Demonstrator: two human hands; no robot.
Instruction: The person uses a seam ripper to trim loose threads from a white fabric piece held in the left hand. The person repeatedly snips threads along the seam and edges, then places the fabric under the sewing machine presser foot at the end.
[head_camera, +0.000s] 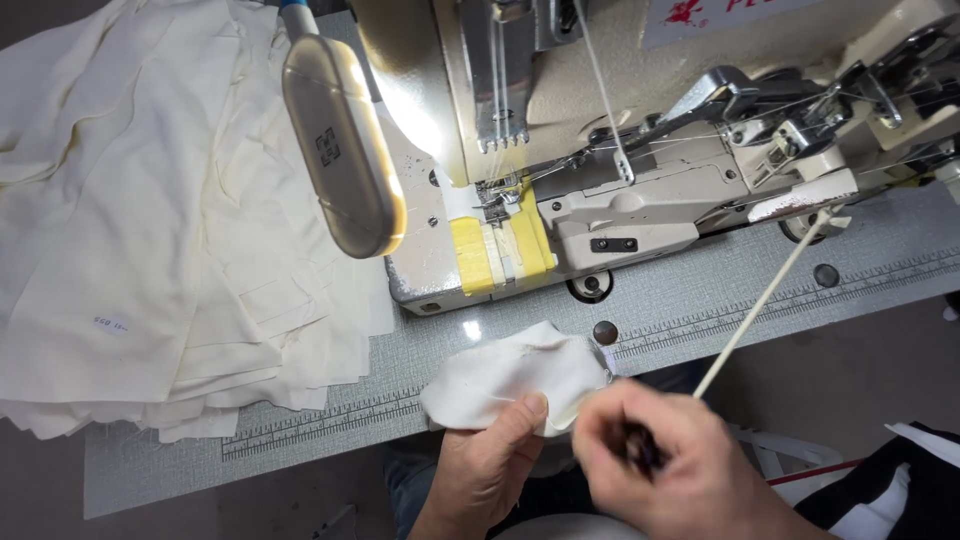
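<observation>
Hands at the counter (300, 420) edge: left hand (485, 465) pinches a small cream fabric piece (510, 380), right hand (670, 470) clenches a thin tape (760, 305) running to the sewing machine (620, 210).

A small white cloth piece (515, 385) is showing against the grey speckled bench (300, 440), whose near edge is carrying a printed ruler pattern. Cream fabric sheets (150, 220) are lying toward its left edge. Bright yellow tape (472, 255) is marking the cream-coloured sewing machine (640, 200).

White plate w/ red print (720, 15) atop sewing machine (640, 200).
</observation>
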